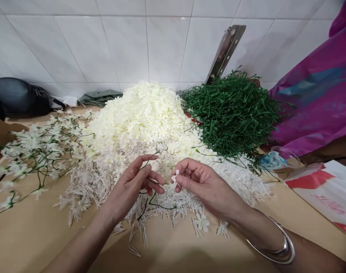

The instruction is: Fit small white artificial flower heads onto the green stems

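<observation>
In the head view my left hand (133, 182) holds a thin green artificial flower stem (163, 206) between thumb and fingers. Its lower branches dangle beneath that hand. Just to the right, my right hand (202, 184) pinches a small white flower piece (175, 177) between thumb and forefinger; the fingers partly cover it. A small gap separates the two hands. Under and around them lie loose bunches of white stamens (87, 189). Behind rises a heap of cream-white artificial petals (150, 110). One pale flower (201, 222) rests on the table in front.
A pile of green stems (235, 113) stands back right beside a metal bracket (225, 53). Assembled flower sprays (39, 151) lie left on the wooden table (27, 235). A black bag (19, 96), a purple plastic bag (317, 87), a clear cup (286, 157) and a red-white bag (323, 193) surround these.
</observation>
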Demonstrator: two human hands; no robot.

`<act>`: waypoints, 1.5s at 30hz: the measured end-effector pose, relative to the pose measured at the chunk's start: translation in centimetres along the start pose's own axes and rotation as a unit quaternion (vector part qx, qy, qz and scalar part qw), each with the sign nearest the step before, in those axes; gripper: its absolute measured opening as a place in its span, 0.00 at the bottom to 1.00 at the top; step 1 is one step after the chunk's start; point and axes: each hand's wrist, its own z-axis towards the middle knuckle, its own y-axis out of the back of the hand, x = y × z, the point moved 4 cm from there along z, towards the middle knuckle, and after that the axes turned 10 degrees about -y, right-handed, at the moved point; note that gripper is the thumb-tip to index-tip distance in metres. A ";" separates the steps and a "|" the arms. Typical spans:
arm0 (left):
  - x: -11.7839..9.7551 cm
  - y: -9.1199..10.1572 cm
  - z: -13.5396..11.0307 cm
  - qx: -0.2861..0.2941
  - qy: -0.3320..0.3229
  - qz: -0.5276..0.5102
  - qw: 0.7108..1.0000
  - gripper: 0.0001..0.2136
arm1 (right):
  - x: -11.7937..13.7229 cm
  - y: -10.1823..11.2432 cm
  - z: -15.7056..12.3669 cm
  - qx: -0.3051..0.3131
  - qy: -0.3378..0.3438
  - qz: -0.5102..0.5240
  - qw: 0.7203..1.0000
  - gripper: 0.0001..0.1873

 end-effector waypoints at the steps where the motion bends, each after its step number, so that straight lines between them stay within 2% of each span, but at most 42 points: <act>1: 0.2 -0.2 -0.2 0.006 0.007 -0.009 1.000 0.19 | -0.4 -0.4 0.1 0.009 0.000 0.014 1.000 0.11; 6: 1.0 -0.6 -0.3 0.030 0.002 -0.021 0.999 0.17 | -1.8 -0.3 1.1 0.003 0.037 0.044 0.998 0.12; 10: 1.7 0.2 0.1 0.001 0.004 -0.019 1.000 0.19 | -2.6 0.7 1.6 -0.023 0.032 0.020 0.999 0.09; 14: 1.7 0.8 0.0 -0.016 -0.027 0.002 1.000 0.19 | -2.9 1.2 1.6 -0.015 0.035 0.000 0.999 0.07; 19: 1.7 0.1 -0.7 0.065 -0.070 0.137 0.986 0.20 | -2.4 1.8 1.4 -0.025 0.067 -0.017 0.997 0.05; 23: 1.8 -0.5 -0.7 0.094 -0.111 0.225 0.963 0.17 | -2.0 1.8 1.2 -0.047 0.097 -0.055 0.993 0.07; 27: 1.7 -0.8 -0.4 0.105 -0.143 0.263 0.948 0.13 | -2.3 1.5 1.1 -0.036 0.076 -0.057 0.995 0.08; 32: 1.9 -0.9 -0.4 0.110 -0.174 0.292 0.934 0.13 | -2.7 1.4 1.1 -0.010 0.082 -0.034 0.996 0.04; 45: 1.6 -1.0 -0.5 0.107 -0.178 0.297 0.932 0.12 | -2.5 1.3 1.1 -0.014 0.034 -0.057 0.998 0.08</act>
